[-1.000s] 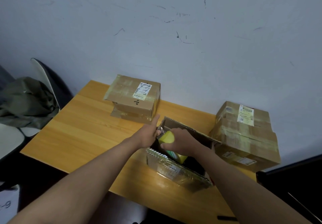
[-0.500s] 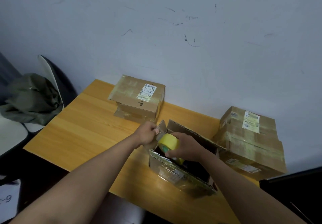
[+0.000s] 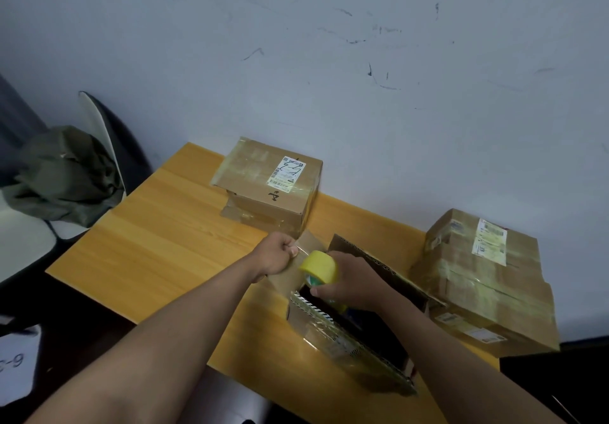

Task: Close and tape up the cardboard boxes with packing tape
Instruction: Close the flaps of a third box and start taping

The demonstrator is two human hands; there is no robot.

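An open cardboard box (image 3: 333,341) with a dark inside lies on the wooden table (image 3: 158,245) in front of me, its flaps spread. My right hand (image 3: 352,283) grips a yellow roll of packing tape (image 3: 319,266) just above the box's left end. My left hand (image 3: 275,255) is curled beside the roll and pinches the free end of the tape, over the box's left flap (image 3: 290,275). A short clear strip runs between my left fingers and the roll.
A taped box with a white label (image 3: 270,189) stands at the back by the wall. Two taped boxes (image 3: 487,278) are stacked at the right. A chair with a green garment (image 3: 62,173) stands left of the table. The table's near edge is close to the open box.
My right hand lifted the tape roll out of the open box. My left hand went from flat on the flap to curled on the tape's end.
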